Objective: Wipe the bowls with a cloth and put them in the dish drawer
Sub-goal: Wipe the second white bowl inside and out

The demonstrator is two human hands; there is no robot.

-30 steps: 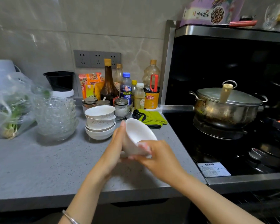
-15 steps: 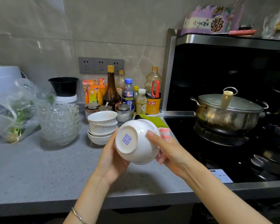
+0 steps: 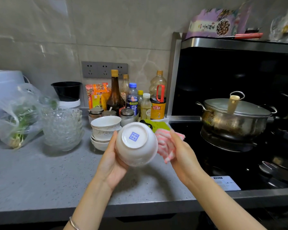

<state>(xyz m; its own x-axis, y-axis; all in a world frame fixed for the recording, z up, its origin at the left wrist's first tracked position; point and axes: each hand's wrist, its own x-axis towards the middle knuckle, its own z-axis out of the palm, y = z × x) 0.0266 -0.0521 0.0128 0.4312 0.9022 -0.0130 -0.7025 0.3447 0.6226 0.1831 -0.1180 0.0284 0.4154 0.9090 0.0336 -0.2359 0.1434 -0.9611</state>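
Above the table [image 3: 40, 176], your left grip [image 3: 111, 163] cups the bowl [image 3: 136, 146] foot-up so your right grip [image 3: 184, 155], clutching the cloth [image 3: 165, 146], can reach its outside.

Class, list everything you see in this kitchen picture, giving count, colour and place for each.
white bowl: one, white with blue base mark, held over the counter
cloth: one, pink-and-white, beside the white bowl
stacked bowls: several, white, counter behind
glass bowls: one stack, clear, counter left
bottles: several, mixed colours, by the wall
pot: one, steel, lidded, on the stove
bag of greens: one, clear, far left
left hand: one, holds the white bowl
right hand: one, grips the cloth
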